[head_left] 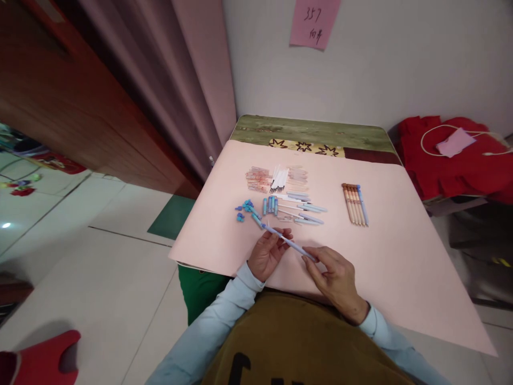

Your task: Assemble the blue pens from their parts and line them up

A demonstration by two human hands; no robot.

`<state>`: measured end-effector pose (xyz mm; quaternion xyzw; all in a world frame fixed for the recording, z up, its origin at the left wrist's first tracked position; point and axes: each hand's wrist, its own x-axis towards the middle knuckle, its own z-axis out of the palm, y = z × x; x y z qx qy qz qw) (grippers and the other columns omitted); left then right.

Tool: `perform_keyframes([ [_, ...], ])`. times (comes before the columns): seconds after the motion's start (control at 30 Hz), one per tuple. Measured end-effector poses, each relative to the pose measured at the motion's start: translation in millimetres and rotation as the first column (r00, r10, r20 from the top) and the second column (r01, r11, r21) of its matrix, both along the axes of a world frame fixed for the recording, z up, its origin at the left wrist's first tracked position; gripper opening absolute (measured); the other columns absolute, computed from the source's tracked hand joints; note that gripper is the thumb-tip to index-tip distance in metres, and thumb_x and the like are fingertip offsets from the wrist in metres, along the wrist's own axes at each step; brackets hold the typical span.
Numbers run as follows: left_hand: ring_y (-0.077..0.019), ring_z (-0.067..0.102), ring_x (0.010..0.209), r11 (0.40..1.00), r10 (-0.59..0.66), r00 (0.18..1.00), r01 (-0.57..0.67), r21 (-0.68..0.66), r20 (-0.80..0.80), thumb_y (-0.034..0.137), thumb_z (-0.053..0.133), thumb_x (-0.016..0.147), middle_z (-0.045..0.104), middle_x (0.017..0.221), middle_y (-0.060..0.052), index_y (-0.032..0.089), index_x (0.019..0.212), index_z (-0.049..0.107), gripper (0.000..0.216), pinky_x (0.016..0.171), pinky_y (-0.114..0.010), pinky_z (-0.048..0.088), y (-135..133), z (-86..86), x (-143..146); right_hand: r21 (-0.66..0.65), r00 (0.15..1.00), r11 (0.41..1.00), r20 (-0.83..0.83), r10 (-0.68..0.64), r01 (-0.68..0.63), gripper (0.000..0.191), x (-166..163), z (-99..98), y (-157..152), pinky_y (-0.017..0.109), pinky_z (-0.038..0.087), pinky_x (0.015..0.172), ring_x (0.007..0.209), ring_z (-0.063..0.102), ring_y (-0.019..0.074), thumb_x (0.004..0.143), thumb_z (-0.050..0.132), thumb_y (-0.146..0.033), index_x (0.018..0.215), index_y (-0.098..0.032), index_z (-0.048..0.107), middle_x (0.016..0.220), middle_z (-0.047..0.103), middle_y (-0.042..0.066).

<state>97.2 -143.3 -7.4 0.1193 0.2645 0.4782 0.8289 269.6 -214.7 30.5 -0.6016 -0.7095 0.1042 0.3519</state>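
My left hand (267, 251) and my right hand (335, 277) both pinch a light blue pen (289, 243) just above the pink table cover (401, 256), near its front edge. The left fingers close on the pen's left part, the right fingertips on its right end. Beyond the hands lie loose pen parts: small blue caps (245, 208), blue barrels (308, 213), white refills (279, 179) and clear pinkish pieces (257, 179).
A row of finished pens (355, 203), brown ones with one blue, lies to the right. Red cloth with a cord and a pink paper (455, 143) sits off the table's right side. A pink note (315, 22) hangs on the wall; a curtain (176, 80) hangs at left.
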Motion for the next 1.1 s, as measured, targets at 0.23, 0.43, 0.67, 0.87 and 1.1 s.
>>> perform_keyframes([
  [0.23,-0.0177,0.067,0.093,1.0,0.016,0.998,-0.015,0.017,-0.059,0.024,0.079,0.075,0.073,0.098,-0.007,0.015,0.091,0.071,0.02,0.093,-0.034,0.048,-1.6,0.5,2.4,0.089,0.998,0.995,-0.048,-0.044,0.048,0.009,-4.3,5.2,4.8,0.029,0.049,0.07,0.075,0.062,0.0158,0.09,0.063,-0.024,0.099,-0.021,0.064,0.081,0.067,0.003],
  [0.43,-0.0172,0.067,0.092,0.999,0.026,0.997,-0.024,0.024,-0.073,0.026,0.08,0.074,0.073,0.097,-0.007,0.014,0.09,0.07,0.022,0.092,-0.033,0.048,-1.5,0.1,3.1,0.172,0.998,0.984,-0.049,-0.041,0.048,0.007,-9.0,7.6,7.0,0.029,0.048,0.072,0.077,0.062,0.0158,0.089,0.063,-0.018,0.095,-0.021,0.062,0.081,0.067,0.002],
  [0.67,-0.0165,0.068,0.087,1.0,0.022,0.996,-0.02,0.017,-0.089,0.027,0.081,0.073,0.074,0.092,-0.007,0.014,0.088,0.07,0.023,0.092,-0.034,0.049,-1.6,0.0,3.8,0.18,0.998,0.982,0.041,-0.057,0.048,0.006,-9.7,3.8,8.7,0.028,0.045,0.067,0.069,0.062,0.0148,0.09,0.063,-0.025,0.086,-0.021,0.064,0.075,0.068,0.002],
  [0.87,-0.0168,0.068,0.086,1.0,0.024,0.994,-0.022,0.013,-0.108,0.025,0.082,0.072,0.074,0.089,-0.008,0.013,0.089,0.069,0.025,0.085,-0.03,0.049,-1.8,-1.0,3.7,0.024,0.989,0.996,0.122,-0.089,0.087,0.033,-8.9,0.1,8.0,0.027,0.035,0.054,0.055,0.058,0.0131,0.097,0.051,-0.035,0.071,-0.021,0.066,0.061,0.065,0.001],
  [1.1,-0.0142,0.067,0.08,0.994,0.103,0.986,-0.098,0.04,-0.128,0.024,0.083,0.069,0.069,0.079,-0.002,0.014,0.083,0.068,0.022,0.089,-0.031,0.049,-3.2,2.0,9.1,-0.22,0.984,0.975,-0.16,-0.078,0.041,0.039,-14.8,1.8,3.6,0.023,0.044,0.056,0.058,0.06,0.0135,0.09,0.059,-0.045,0.118,-0.019,0.056,0.071,0.064,-0.001],
])
